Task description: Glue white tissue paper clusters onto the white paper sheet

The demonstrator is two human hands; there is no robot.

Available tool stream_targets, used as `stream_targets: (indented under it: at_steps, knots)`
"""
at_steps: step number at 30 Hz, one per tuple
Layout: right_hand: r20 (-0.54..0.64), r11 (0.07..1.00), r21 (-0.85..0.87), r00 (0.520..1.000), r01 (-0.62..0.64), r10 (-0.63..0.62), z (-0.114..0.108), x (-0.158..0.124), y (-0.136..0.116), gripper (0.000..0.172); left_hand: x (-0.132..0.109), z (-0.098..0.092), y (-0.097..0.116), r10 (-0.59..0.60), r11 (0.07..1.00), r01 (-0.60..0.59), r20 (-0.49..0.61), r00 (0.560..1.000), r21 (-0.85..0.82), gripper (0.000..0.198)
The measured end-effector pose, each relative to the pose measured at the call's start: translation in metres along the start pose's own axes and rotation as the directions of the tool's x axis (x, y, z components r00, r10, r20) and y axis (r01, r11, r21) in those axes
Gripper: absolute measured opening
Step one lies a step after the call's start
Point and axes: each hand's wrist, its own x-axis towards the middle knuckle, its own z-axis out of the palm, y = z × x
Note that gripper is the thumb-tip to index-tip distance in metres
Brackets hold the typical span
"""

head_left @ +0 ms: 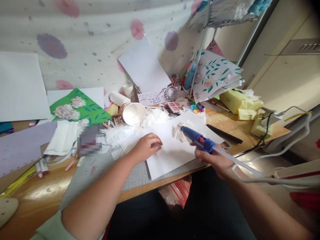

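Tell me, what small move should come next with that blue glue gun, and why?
Probably ease the glue gun nozzle down onto the crumpled white tissue tuft. The right hand holds the gun with its tip just at that tuft, while the left hand rests on the white sheet, steadying it.

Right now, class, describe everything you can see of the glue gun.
The glue gun looks like blue plastic, with a small red mark on its barrel. The right hand is wrapped around its handle and holds it tilted above the white paper. Its nozzle points up and left, at a tuft of white tissue lying on the paper; whether the tip touches the tissue cannot be told. A clear glue stick juts from its rear toward the lower right.
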Motion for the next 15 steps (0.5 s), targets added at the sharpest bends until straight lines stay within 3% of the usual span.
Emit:
stream_targets:
  at_steps: [3,6,10,15]
  knots:
    - [0.128,0.998,-0.022,0.99,-0.058,0.06,0.017,-0.017,0.0,0.036,0.0,0.001,-0.003,-0.005,1.0,0.005,-0.006,1.0,-0.023,0.012]
    - [0.164,0.979,-0.2,0.986,0.025,0.008,0.021,-0.022,-0.006,0.027,0.001,0.002,-0.005,-0.011,0.999,0.011,-0.007,1.0,-0.052,0.012]
    - [0.294,0.81,-0.535,0.952,0.242,-0.09,0.029,-0.021,-0.022,0.019,0.002,0.002,-0.006,-0.018,0.997,0.017,-0.009,1.0,-0.072,0.009]
    - [0.323,0.624,-0.733,0.946,0.271,-0.031,0.045,-0.022,-0.029,0.015,0.0,0.002,-0.006,-0.024,0.996,0.024,0.0,1.0,-0.082,0.007]
